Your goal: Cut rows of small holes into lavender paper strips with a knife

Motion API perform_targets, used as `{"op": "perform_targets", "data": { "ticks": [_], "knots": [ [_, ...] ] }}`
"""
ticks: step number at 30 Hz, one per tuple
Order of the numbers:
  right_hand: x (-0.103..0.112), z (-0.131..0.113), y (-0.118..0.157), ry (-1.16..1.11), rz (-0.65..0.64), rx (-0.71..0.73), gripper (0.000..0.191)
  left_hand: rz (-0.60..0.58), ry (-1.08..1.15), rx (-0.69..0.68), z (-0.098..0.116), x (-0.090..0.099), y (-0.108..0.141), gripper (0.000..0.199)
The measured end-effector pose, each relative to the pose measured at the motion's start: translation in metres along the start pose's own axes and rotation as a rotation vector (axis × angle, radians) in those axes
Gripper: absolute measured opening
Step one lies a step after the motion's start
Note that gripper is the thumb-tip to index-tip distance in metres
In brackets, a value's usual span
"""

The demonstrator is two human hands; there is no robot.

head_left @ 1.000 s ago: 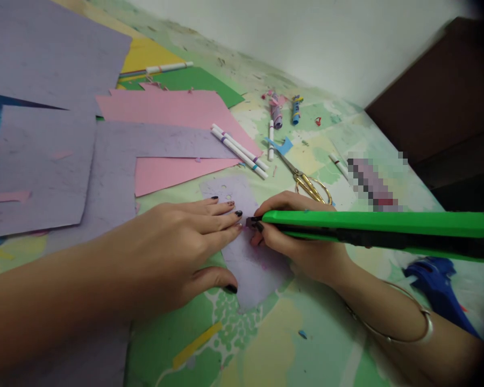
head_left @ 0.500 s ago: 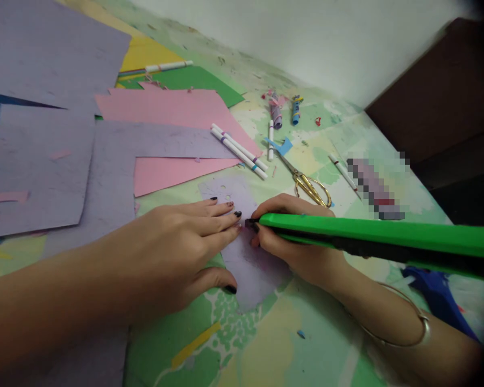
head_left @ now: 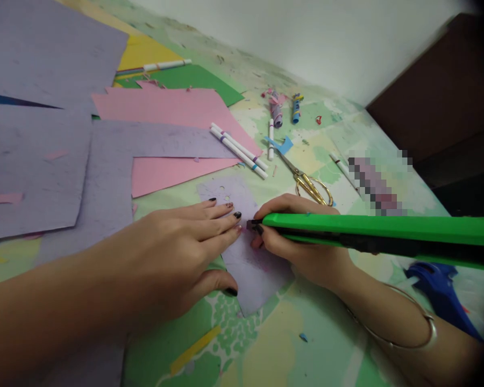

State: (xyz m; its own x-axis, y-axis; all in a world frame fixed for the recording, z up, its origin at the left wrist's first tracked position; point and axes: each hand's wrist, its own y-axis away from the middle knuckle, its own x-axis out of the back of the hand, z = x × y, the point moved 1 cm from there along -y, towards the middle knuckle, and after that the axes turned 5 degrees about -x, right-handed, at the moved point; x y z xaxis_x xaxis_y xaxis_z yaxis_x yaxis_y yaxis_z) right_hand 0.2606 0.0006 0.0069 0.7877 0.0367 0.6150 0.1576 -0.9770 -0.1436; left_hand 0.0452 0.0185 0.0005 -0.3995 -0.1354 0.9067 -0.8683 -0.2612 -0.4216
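A small sheet of purple paper [head_left: 262, 279] lies flat on the patterned tablecloth, with a few small holes near its far end. Pressed on its left side, my left hand [head_left: 185, 242] rests flat with fingers stretched out and holds nothing. Close to those fingertips, my right hand [head_left: 302, 247] grips a long green utility knife [head_left: 371, 228] near its front. The knife's dark tip meets the paper or is just above it; I cannot tell which. Its back end runs out of view at the right.
Gold-handled scissors [head_left: 308, 185] lie beyond my right hand, near several white markers [head_left: 240, 150]. Purple sheets [head_left: 36, 166] and pink paper [head_left: 173, 105] cover the left side. Small paper rolls [head_left: 276, 110] stand farther back. A blue tool [head_left: 443, 295] sits beside my right forearm.
Both hands keep nearly the same pose. The knife's tip has moved very slightly to the right, and the camera view has shifted a little.
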Motion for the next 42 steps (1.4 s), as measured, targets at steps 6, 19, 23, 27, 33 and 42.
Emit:
{"op": "perform_targets", "data": {
  "ticks": [6, 19, 23, 27, 33, 42],
  "knots": [
    [-0.003, -0.013, -0.001, 0.094, 0.044, 0.008, 0.011, 0.024, 0.0, -0.009, 0.003, -0.002, 0.0, 0.048],
    [0.008, 0.0, -0.003, -0.05, -0.099, 0.06, 0.012, 0.132, -0.242, -0.03, 0.044, 0.006, -0.006, 0.036],
    [0.009, 0.002, -0.008, -0.194, -0.147, -0.015, 0.012, 0.166, -0.116, 0.064, 0.028, 0.007, -0.003, 0.028],
    [0.01, 0.002, -0.012, -0.22, -0.156, -0.034, 0.016, 0.069, -0.015, -0.011, 0.0, 0.003, 0.003, 0.027],
    [0.013, 0.004, -0.015, -0.244, -0.192, -0.072, 0.019, -0.003, 0.034, 0.001, -0.008, -0.003, 0.004, 0.034],
    [0.012, 0.008, -0.012, -0.33, -0.206, -0.135, 0.017, -0.005, 0.041, 0.016, -0.008, -0.005, 0.007, 0.039]
  ]
}}
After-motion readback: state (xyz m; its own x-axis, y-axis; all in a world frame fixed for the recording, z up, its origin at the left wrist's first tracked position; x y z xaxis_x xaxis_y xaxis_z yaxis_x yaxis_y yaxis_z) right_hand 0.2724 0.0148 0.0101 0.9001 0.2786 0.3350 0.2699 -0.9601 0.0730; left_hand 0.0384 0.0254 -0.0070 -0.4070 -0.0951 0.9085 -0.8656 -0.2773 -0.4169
